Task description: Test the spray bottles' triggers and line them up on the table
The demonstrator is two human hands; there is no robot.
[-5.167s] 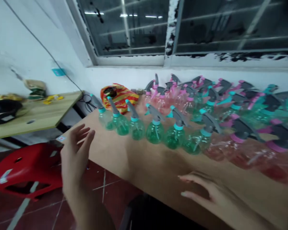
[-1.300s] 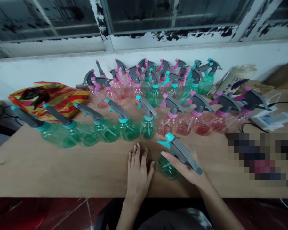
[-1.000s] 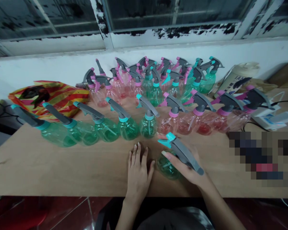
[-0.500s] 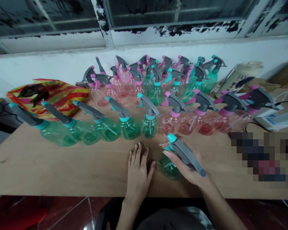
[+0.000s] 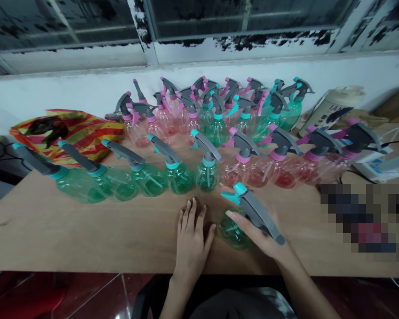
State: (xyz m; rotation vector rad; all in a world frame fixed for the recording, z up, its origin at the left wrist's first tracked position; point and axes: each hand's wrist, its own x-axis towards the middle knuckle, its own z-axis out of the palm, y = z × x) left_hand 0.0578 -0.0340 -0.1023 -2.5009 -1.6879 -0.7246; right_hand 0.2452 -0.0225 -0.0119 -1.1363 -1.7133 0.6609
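Note:
My right hand (image 5: 257, 235) is wrapped round the neck of a green spray bottle (image 5: 232, 230) with a grey and turquoise spray head. The bottle stands on the wooden table, its nozzle facing away to the left. My thumb lies along the near side, while the other fingers are mostly hidden behind the spray head. Flat on the tabletop just left of that bottle rests my left hand (image 5: 191, 235), fingers stretched and holding nothing. Beyond both hands runs a row of spray bottles, green ones (image 5: 179, 177) on the left and pink ones (image 5: 236, 173) on the right.
A second cluster of pink and green spray bottles (image 5: 217, 128) stands by the wall. At the back left lies a red-and-yellow striped plastic bag (image 5: 93, 133). On the right are a pale tumbler (image 5: 332, 108), a white device with cables (image 5: 372, 164) and a blurred-out patch.
The fingers of my right hand have shifted up behind the spray head, and the turquoise trigger shows more, sticking out farther left. My left hand has stayed put.

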